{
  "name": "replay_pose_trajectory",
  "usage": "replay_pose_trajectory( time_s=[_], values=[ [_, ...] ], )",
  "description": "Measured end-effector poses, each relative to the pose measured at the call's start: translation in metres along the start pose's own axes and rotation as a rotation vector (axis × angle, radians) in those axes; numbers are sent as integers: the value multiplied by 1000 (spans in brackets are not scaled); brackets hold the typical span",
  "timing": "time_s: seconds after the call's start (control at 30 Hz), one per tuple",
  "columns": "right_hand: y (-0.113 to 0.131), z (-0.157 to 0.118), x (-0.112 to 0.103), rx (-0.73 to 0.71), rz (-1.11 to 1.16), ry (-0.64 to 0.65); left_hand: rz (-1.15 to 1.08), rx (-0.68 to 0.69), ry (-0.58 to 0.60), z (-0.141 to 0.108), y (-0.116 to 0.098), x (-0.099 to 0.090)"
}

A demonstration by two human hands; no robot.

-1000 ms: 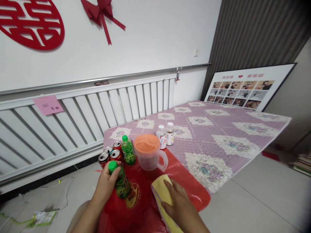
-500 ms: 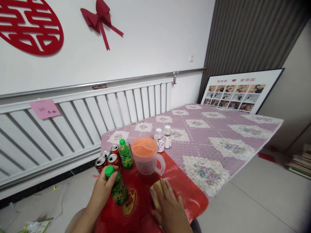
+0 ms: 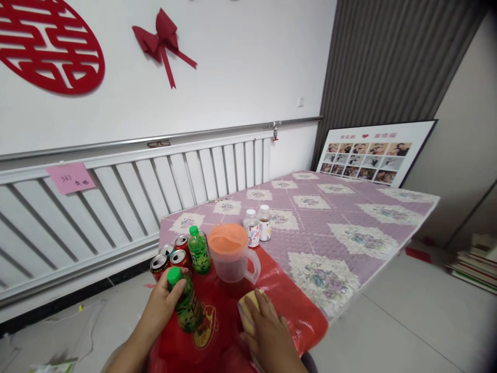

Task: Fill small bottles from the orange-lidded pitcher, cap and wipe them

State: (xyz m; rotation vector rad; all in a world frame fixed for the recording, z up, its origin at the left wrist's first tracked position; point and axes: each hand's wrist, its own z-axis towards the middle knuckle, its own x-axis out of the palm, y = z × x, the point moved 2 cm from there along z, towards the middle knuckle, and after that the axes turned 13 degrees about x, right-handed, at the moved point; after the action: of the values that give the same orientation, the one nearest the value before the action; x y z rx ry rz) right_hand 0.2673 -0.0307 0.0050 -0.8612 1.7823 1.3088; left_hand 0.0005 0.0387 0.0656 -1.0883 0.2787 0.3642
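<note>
My left hand (image 3: 166, 296) is wrapped round the upper part of a green drink bottle (image 3: 188, 310) with a green cap, which stands near the front left of a red plastic sheet (image 3: 229, 336). Under my right hand (image 3: 267, 329) a folded yellow cloth (image 3: 246, 314) is pressed on the sheet, fingers curled over it. Beyond the held bottle is a second green bottle (image 3: 199, 252). A clear pitcher (image 3: 230, 267) with an orange lid stands to its right. Several opened drink cans (image 3: 178, 259) cluster at the left, partly hidden by my left hand.
Two white-capped bottles (image 3: 258, 228) stand behind the pitcher on a purple floral tablecloth (image 3: 310, 238). A white radiator (image 3: 135, 186) runs along the wall past the table's far edge. A framed photo board (image 3: 368, 150) leans at the back right; books (image 3: 476, 264) are stacked on the right.
My right fingers, flatter before, have curled more over the yellow cloth. My left hand keeps its hold on the bottle. The whole view has shifted slightly.
</note>
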Motion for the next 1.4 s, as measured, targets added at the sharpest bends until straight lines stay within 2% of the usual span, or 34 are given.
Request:
replay_pose_trajectory(
  time_s=[0.07,0.17,0.33,0.5,0.83,1.0,1.13,1.27,1.4],
  values=[
    [-3,3,-4,-15,63,4,-21,19,44,-1,-2,-3],
    [-8,10,-10,-92,211,-65,-77,21,79,-4,-2,-7],
    [-20,25,-10,-147,422,-151,-154,-32,71,-15,9,-10],
    [-24,28,-10,-129,464,-165,-139,-66,36,-26,19,-6],
    [-23,29,-16,-103,568,-206,36,-49,-63,-26,11,1],
    [-26,31,-16,-113,584,-240,-13,-77,-113,-28,11,-4],
    [-28,32,-17,-102,614,-287,-114,-107,-109,-27,0,-16],
    [-30,29,-19,-78,736,-346,-235,-108,-126,-22,-20,-29],
    [-29,23,-21,-84,941,-279,-386,-90,-92,-16,-46,-30]
  ],
)
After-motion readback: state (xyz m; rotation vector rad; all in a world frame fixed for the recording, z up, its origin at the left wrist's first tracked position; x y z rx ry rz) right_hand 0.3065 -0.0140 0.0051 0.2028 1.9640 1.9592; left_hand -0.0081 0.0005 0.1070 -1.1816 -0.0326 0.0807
